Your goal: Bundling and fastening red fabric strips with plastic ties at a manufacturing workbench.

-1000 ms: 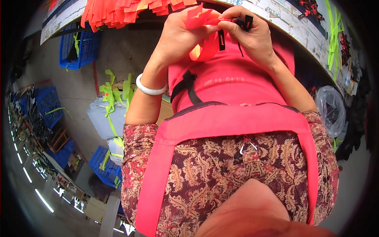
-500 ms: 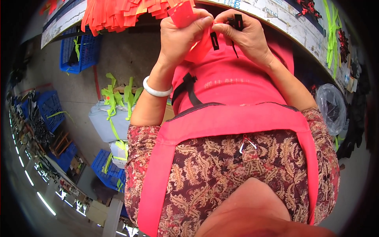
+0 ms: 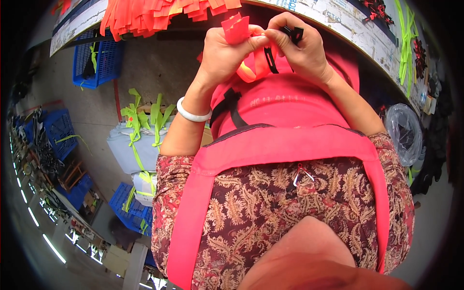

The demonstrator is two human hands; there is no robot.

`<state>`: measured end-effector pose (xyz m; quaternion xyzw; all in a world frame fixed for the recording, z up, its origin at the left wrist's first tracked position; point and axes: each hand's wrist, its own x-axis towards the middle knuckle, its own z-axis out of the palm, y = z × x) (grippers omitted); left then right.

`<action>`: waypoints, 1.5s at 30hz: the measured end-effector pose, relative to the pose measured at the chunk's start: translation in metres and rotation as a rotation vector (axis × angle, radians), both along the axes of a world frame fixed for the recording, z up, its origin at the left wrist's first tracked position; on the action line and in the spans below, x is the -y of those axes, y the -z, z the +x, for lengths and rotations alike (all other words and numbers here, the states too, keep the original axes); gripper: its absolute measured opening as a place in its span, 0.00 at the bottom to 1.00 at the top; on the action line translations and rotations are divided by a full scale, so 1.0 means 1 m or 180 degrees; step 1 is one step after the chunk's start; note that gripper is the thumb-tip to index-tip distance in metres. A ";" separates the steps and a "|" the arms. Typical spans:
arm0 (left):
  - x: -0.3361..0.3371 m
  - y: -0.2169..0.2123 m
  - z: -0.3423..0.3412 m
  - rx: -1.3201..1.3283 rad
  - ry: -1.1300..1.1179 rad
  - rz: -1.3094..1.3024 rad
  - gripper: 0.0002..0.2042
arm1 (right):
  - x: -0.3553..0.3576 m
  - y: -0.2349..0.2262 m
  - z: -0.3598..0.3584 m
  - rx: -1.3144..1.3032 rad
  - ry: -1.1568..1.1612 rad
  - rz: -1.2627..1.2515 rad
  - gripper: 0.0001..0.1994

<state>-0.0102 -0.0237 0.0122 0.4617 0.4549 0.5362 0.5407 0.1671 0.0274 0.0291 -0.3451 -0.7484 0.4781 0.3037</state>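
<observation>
- Workshop floor (image 3: 104,108) off to your left has blue crates (image 3: 112,63) and a grey-blue bundle (image 3: 121,150) tied with neon ribbon (image 3: 135,137).
- Loads of orange strips (image 3: 159,17) hang off the table (image 3: 350,36) edge, just beyond your hands.
- Your left hand (image 3: 222,55) has its grip pinched around an orange strip (image 3: 236,30), folded end poking up.
- Your right hand (image 3: 304,53) is closed around a black piece (image 3: 296,34), fingertips meeting your left's.
- Slotted black tab (image 3: 271,61) dangles between both hands, over your pink apron (image 3: 285,145); can't tell what it's attached to.
</observation>
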 end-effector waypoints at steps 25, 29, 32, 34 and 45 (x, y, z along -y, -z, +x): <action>-0.023 -0.030 -0.035 0.0811 -0.1019 -0.0018 0.05 | -0.046 -0.004 -0.021 0.0209 -0.0723 -0.1312 0.09; -0.011 -0.035 -0.064 0.1078 -0.0973 -0.0328 0.05 | -0.140 -0.038 -0.064 -0.0140 -0.0144 -0.1236 0.15; -0.009 -0.035 -0.057 0.1335 -0.0769 -0.0421 0.07 | -0.190 -0.060 -0.096 0.0444 0.0432 -0.0782 0.12; -0.013 -0.034 -0.049 0.1428 -0.0698 -0.0352 0.11 | -0.189 -0.061 -0.109 -0.0469 -0.0165 0.0077 0.13; -0.027 -0.011 -0.013 0.1359 0.0103 -0.0922 0.14 | -0.061 -0.031 -0.047 0.0551 -0.1081 0.0099 0.05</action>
